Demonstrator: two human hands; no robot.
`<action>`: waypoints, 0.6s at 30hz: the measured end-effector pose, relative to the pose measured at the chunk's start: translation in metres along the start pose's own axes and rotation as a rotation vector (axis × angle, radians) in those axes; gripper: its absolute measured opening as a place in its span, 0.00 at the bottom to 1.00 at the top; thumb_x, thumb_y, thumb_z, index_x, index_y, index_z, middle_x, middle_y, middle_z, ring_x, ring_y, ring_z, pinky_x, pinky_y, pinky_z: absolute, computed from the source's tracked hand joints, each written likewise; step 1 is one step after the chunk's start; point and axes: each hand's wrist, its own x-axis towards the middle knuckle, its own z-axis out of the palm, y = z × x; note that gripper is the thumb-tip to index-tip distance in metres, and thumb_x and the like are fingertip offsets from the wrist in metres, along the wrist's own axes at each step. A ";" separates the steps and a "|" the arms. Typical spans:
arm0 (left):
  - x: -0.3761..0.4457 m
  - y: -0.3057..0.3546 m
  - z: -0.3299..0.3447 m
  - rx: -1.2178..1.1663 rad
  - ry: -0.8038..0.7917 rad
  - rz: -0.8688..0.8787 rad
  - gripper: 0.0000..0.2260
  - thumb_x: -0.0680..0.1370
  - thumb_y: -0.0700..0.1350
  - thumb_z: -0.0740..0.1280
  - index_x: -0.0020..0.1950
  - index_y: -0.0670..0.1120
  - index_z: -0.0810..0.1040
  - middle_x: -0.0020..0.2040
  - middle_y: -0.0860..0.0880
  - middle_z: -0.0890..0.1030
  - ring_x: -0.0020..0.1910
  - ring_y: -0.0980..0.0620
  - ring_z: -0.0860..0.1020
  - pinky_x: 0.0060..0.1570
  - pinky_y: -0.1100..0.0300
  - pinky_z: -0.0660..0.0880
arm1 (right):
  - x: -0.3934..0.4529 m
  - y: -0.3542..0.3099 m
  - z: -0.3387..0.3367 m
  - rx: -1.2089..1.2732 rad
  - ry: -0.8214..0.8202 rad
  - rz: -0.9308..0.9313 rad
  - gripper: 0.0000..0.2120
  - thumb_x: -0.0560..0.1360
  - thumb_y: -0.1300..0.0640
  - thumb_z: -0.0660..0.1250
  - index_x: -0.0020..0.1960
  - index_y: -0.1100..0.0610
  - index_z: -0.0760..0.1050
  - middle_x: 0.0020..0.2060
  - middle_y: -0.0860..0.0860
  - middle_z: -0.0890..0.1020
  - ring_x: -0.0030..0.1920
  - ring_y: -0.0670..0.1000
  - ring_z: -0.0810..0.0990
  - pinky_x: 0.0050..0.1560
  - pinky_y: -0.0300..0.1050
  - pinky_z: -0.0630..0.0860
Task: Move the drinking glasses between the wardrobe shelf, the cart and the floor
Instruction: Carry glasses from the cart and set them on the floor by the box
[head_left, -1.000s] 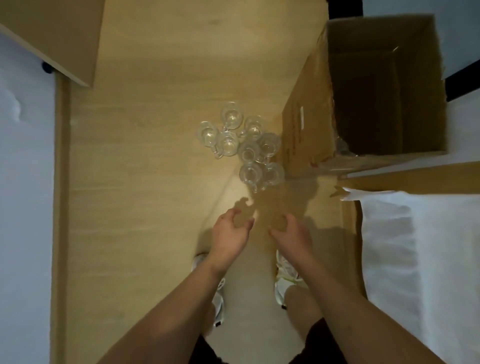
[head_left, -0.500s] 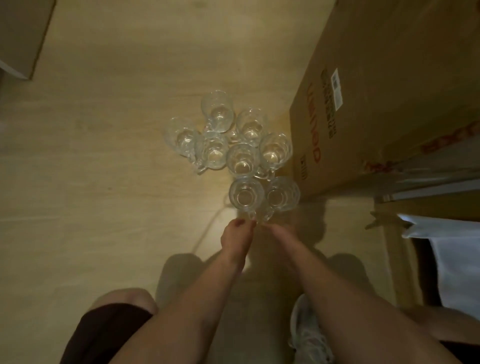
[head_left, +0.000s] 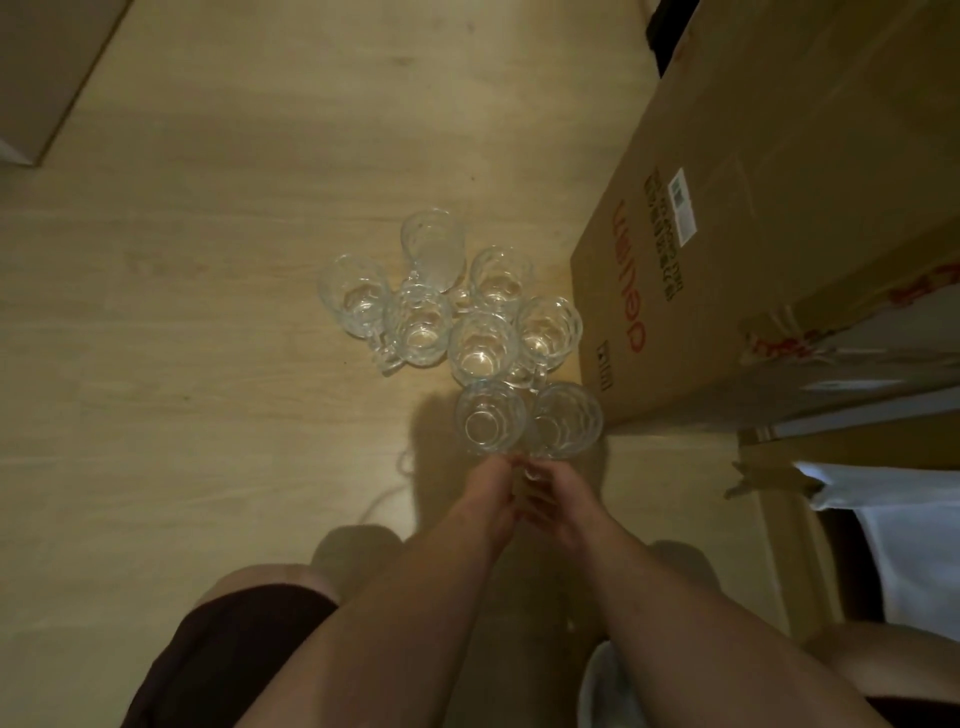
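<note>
Several clear glass mugs with handles stand upright in a cluster on the wooden floor (head_left: 208, 322). The two nearest are the left near mug (head_left: 488, 418) and the right near mug (head_left: 566, 418). My left hand (head_left: 491, 491) curls its fingers at the handle of the left near mug. Beside it, my right hand (head_left: 558, 493) curls at the handle of the right near mug. The two hands touch each other, and the handles are mostly hidden by the fingers. Farther mugs (head_left: 475, 345) stand behind, untouched.
A big cardboard box (head_left: 753, 234) stands right of the mugs, almost touching them. A wooden furniture corner (head_left: 41, 78) is at the top left. White cloth (head_left: 914, 545) lies at the right edge. My knee (head_left: 249, 623) and a white shoe (head_left: 608, 686) are below.
I have crouched lower and closer to the mugs. Both hands moved forward from open in the air to closing their fingers on the handles of the two nearest mugs.
</note>
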 end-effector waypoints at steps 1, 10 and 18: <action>-0.005 -0.001 0.000 -0.011 0.013 0.009 0.06 0.82 0.42 0.65 0.55 0.43 0.79 0.38 0.48 0.81 0.39 0.50 0.81 0.32 0.64 0.73 | -0.005 -0.001 -0.004 0.004 0.015 -0.014 0.10 0.80 0.57 0.64 0.41 0.55 0.77 0.27 0.47 0.79 0.32 0.47 0.74 0.32 0.40 0.67; -0.171 0.014 -0.027 -0.044 0.134 0.004 0.05 0.84 0.44 0.61 0.57 0.48 0.75 0.50 0.47 0.79 0.44 0.50 0.76 0.40 0.58 0.69 | -0.171 -0.024 -0.034 0.029 0.047 0.111 0.04 0.78 0.55 0.66 0.45 0.54 0.74 0.35 0.53 0.74 0.35 0.49 0.70 0.38 0.44 0.66; -0.442 0.116 -0.030 -0.096 0.089 0.053 0.06 0.82 0.43 0.62 0.57 0.45 0.74 0.54 0.43 0.73 0.52 0.45 0.72 0.53 0.51 0.73 | -0.438 -0.110 -0.003 -0.027 -0.068 0.022 0.07 0.76 0.54 0.68 0.45 0.56 0.73 0.39 0.56 0.75 0.37 0.53 0.73 0.38 0.48 0.70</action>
